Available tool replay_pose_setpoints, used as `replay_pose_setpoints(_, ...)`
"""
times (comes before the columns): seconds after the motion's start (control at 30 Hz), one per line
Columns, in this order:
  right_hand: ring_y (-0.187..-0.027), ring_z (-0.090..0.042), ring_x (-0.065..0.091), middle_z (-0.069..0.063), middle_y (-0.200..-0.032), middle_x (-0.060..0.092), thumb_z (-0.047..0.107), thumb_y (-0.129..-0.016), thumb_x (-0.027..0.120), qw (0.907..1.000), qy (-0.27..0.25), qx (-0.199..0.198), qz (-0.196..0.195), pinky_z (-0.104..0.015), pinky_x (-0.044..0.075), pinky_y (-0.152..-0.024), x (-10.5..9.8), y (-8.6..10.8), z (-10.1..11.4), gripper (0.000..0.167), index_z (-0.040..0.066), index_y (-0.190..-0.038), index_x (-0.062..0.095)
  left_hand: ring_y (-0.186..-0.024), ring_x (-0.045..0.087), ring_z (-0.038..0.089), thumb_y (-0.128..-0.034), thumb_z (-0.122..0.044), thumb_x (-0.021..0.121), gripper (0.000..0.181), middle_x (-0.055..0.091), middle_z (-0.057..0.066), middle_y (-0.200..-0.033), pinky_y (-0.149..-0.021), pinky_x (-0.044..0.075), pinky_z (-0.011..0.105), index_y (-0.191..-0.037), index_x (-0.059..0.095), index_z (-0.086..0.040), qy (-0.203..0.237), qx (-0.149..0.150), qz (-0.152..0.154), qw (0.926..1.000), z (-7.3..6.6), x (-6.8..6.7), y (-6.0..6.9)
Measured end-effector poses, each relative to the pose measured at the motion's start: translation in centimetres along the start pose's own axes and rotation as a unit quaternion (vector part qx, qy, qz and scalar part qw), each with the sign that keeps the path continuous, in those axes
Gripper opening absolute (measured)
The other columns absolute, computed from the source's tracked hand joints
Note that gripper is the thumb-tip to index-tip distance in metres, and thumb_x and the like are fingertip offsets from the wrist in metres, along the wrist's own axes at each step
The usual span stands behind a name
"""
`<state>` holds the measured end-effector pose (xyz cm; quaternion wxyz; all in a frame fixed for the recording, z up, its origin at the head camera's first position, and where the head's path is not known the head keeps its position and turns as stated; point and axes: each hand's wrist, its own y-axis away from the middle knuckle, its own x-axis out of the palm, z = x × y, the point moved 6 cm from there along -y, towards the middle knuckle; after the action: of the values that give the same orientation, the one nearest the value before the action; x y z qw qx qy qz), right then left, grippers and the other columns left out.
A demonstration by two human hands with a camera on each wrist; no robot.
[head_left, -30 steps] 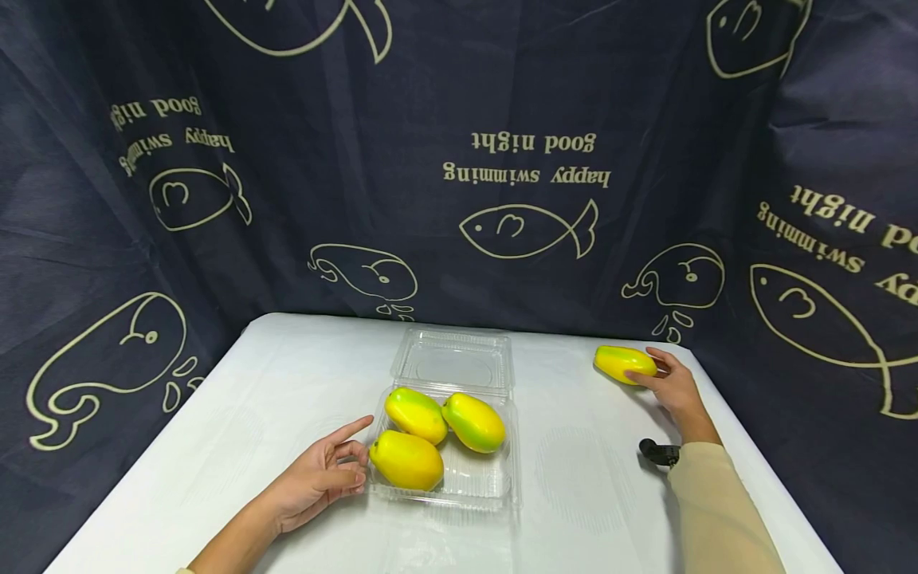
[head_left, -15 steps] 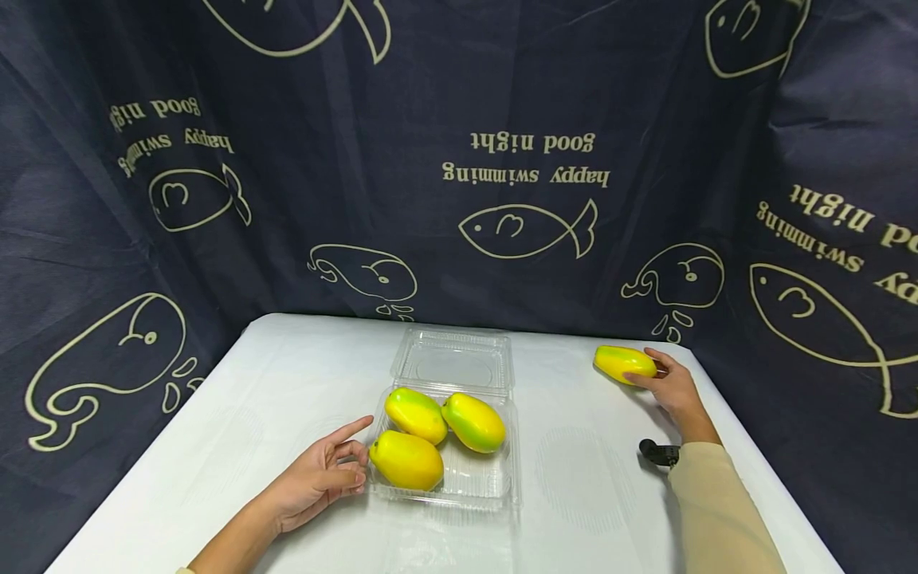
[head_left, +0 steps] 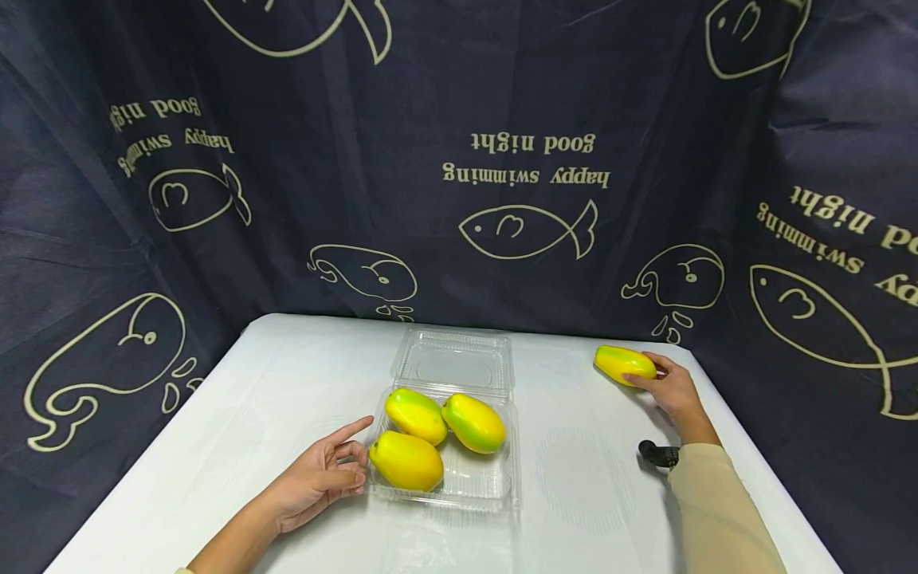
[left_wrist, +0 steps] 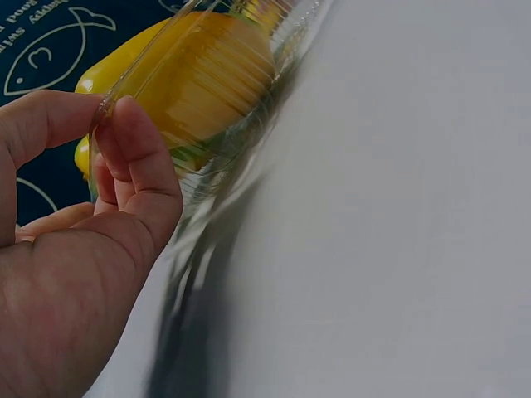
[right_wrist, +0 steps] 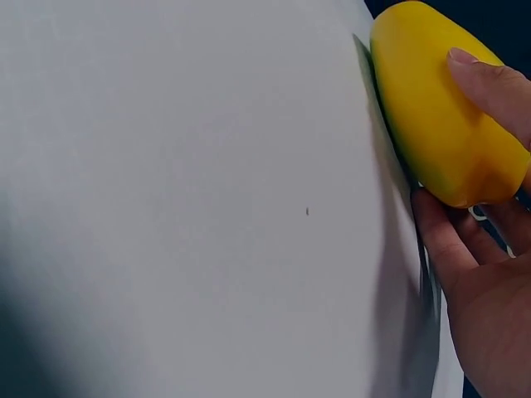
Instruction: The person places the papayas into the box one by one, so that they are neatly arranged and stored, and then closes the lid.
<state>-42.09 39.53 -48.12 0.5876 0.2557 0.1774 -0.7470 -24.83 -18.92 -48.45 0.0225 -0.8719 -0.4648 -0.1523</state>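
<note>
At the far right of the white table (head_left: 287,383), the yellow papaya-like fruit (head_left: 617,363) lies on its side, its long axis running nearly left to right along the back edge, the right end angled a little nearer the person. Its free end points left, toward the clear box (head_left: 476,482), well apart from it. The right hand (head_left: 672,391) grips the other end, thumb on the near side and fingers round the far side, a beige sleeve (head_left: 724,510) and a black wrist mount (head_left: 658,454) behind it. The left hand (head_left: 319,478) pinches the left rim of the box with thumb and curled fingers, the index finger stretched out past the others. Inside sit three more fruits: the near-left fruit (head_left: 407,462) has its nub pointing left and its axis slanting slightly toward the person at the right; the back-left fruit (head_left: 416,416) slants from upper left to lower right; the right-hand fruit (head_left: 475,422) slants likewise, its narrow end touching the back-left one. The lid (head_left: 453,359) lies folded back, away from the person, toward the dark curtain (head_left: 531,80) printed with fish.
</note>
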Motion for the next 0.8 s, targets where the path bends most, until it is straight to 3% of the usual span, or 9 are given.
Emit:
replay_pose_setpoints(0.2, -0.135, -0.045, 0.042, -0.027, -0.156, 0.038, 0.034, -0.085, 0.085, 0.9999, 0.006, 0.005, 0.007, -0.05, 0.044, -0.107, -0.13, -0.05, -0.2, 0.092, 0.006, -0.158, 0.036, -0.087, 0.061, 0.005, -0.0971, 0.01, 0.056, 0.091, 0.053, -0.003, -0.108, -0.082, 0.057, 0.022, -0.165, -0.001, -0.01, 0.002, 0.0, 0.001, 1.0, 0.13, -0.04, -0.04)
replay_pose_setpoints(0.8, -0.135, -0.045, 0.042, -0.028, -0.156, 0.038, 0.029, -0.087, 0.083, 1.0, 0.0, -0.003, 0.003, -0.052, 0.041, -0.11, 0.16, 0.18, -0.15, 0.089, 0.004, -0.158, 0.035, -0.086, 0.061, 0.005, -0.0967, 0.01, 0.057, 0.092, 0.054, -0.003, -0.108, -0.082, 0.057, 0.022, -0.165, -0.001, -0.009, 0.003, 0.003, -0.001, 1.0, 0.18, -0.09, -0.04)
